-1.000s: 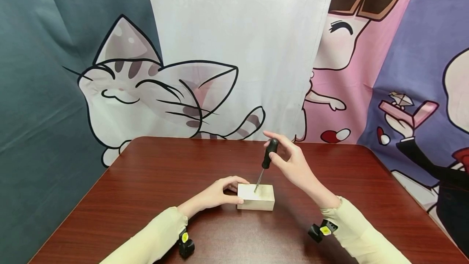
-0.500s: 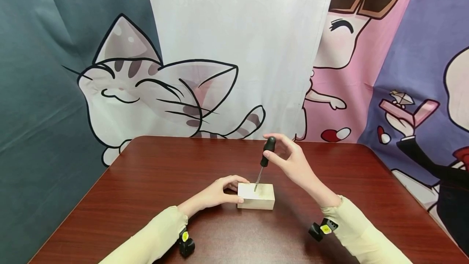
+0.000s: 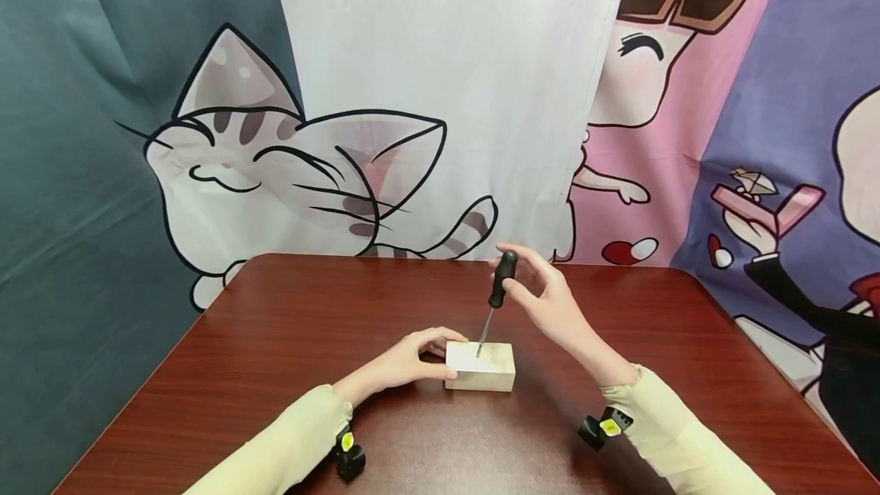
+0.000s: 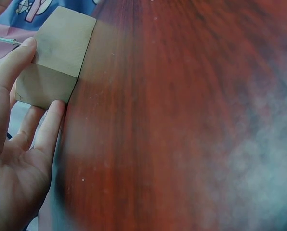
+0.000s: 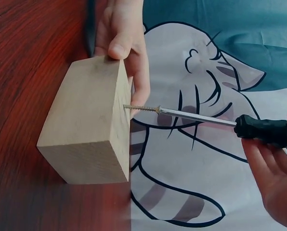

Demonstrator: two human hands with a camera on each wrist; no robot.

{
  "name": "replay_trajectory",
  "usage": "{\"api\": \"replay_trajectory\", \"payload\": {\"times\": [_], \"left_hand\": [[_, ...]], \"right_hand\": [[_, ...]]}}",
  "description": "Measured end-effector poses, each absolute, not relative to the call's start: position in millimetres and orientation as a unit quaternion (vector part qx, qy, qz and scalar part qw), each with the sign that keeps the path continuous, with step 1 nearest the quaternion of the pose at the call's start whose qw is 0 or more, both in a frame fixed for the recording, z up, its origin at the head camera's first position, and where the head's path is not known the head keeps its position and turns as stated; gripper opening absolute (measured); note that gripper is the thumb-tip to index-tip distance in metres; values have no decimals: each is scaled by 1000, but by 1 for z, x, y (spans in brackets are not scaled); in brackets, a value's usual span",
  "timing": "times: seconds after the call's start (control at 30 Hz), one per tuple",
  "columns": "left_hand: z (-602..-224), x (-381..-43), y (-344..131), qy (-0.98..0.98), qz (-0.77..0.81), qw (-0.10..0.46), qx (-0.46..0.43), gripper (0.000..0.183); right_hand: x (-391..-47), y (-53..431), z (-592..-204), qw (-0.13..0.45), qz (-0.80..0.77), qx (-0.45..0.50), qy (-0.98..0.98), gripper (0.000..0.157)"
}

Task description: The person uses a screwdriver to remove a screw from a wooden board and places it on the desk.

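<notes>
A pale wooden block [image 3: 480, 380] lies on the table, its left end held by my left hand [image 3: 406, 363] between the thumb and the other fingers. In the right wrist view a brass-coloured screw [image 5: 142, 109] stands partly sunk in the block's upper face, much of its thread showing. The tip of a screwdriver [image 3: 504, 279] meets the screw's head, the tool leaning slightly right in the head view. My right hand [image 3: 543, 296] holds its black handle, thumb on the near side and fingers around the back.
The reddish-brown table [image 3: 330, 296] reaches back to a cloth backdrop [image 3: 440, 59] printed with cartoon figures. A small black camera [image 3: 351, 458] is strapped to the left wrist and another black camera [image 3: 594, 431] to the right.
My right hand's fingers have shifted around the screwdriver handle, first closing in, then loosening a little. The block and my left hand stay in place.
</notes>
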State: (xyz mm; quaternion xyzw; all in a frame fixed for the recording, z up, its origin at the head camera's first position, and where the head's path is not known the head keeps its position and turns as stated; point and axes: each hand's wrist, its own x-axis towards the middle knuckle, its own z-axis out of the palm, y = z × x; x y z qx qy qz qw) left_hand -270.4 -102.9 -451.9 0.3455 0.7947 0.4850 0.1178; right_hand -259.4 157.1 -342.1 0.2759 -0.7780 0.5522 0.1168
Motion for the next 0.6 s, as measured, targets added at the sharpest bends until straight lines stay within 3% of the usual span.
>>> {"api": "replay_trajectory", "payload": {"times": [0.27, 0.6], "left_hand": [[-452, -271, -103, 797, 480, 116, 349, 50], [-452, -271, -104, 800, 475, 115, 347, 51]], "right_hand": [[-261, 157, -343, 128, 561, 240, -782, 48], [-262, 158, -344, 117, 601, 281, -739, 40]]}}
